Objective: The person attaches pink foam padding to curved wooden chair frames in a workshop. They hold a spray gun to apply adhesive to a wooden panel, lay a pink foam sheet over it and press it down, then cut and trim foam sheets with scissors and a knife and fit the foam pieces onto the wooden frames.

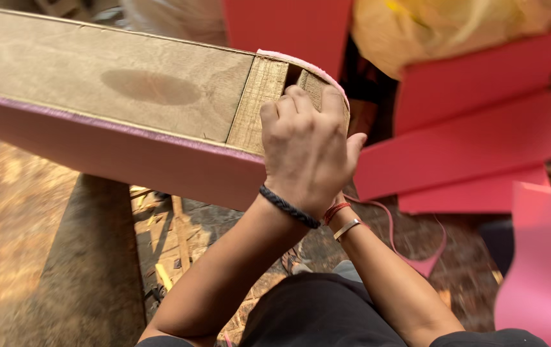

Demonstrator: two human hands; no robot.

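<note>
Pink laminate strip curves over the rounded end of a long plywood panel, whose front edge already carries a glossy pink facing. The left hand lies on top, fingers curled and pressing down on that end, over the strip and the rough timber lipping. The right hand sits beneath it, mostly hidden — only part shows, so whether it grips or merely presses cannot be told. A loose pink offcut trails toward the debris-strewn floor; more flat pink sheets lie at the right.

The plywood face is matt, pale brown and bears a dark oval stain. Judged risks: uneven pressure could let the strip spring off the tight curve, leaving a gap or a crease, and the thin laminate may crack there. The strip's sharp edge could also cut a finger.
</note>
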